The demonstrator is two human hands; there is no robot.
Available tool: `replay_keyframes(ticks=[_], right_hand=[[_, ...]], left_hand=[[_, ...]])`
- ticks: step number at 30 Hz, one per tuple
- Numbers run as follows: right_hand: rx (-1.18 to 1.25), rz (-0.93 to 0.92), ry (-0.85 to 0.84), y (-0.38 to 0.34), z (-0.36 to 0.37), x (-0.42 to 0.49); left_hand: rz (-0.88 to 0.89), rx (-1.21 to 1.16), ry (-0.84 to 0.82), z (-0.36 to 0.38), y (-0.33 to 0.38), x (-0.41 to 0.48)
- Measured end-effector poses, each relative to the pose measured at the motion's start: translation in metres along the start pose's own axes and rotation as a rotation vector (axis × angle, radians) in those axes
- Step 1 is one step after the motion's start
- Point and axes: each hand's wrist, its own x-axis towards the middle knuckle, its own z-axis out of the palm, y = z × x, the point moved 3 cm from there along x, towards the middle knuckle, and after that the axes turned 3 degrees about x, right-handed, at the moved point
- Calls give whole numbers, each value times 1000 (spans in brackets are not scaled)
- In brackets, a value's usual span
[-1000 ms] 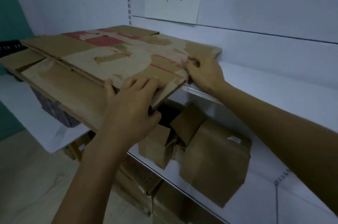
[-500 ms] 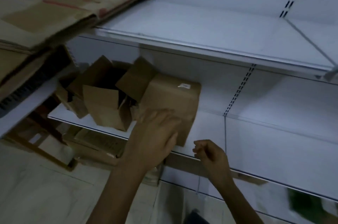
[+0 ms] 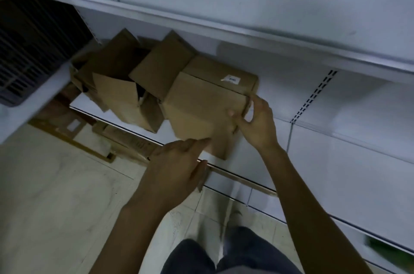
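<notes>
A brown cardboard box (image 3: 201, 103) with a small white label lies on the lower white shelf (image 3: 264, 157), its near end overhanging the shelf's front edge. My right hand (image 3: 257, 123) grips the box's right near corner, thumb on the front face and fingers round the side. My left hand (image 3: 177, 168) reaches under the box's near bottom edge with fingers stretched out, touching it. To the left stand other open cardboard boxes (image 3: 125, 85) with raised flaps.
The upper white shelf (image 3: 246, 11) runs overhead across the view. A dark slatted crate (image 3: 29, 49) sits at the upper left. Flattened cardboard and wooden pieces (image 3: 94, 137) lie on the pale tiled floor below. My legs show at the bottom.
My hands left the flattened cardboard on the upper shelf and came down to the lower shelf. The right hand has taken hold of the labelled box's corner; the left moved under its near edge.
</notes>
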Motion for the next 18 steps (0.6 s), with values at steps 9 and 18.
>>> replay_keyframes(ticks=[9, 18], right_hand=[[95, -65, -21, -21, -4, -2], [-342, -453, 354, -46, -2, -147]], left_hand=[[-91, -19, 49, 19, 2, 12], [234, -108, -192, 15, -6, 52]])
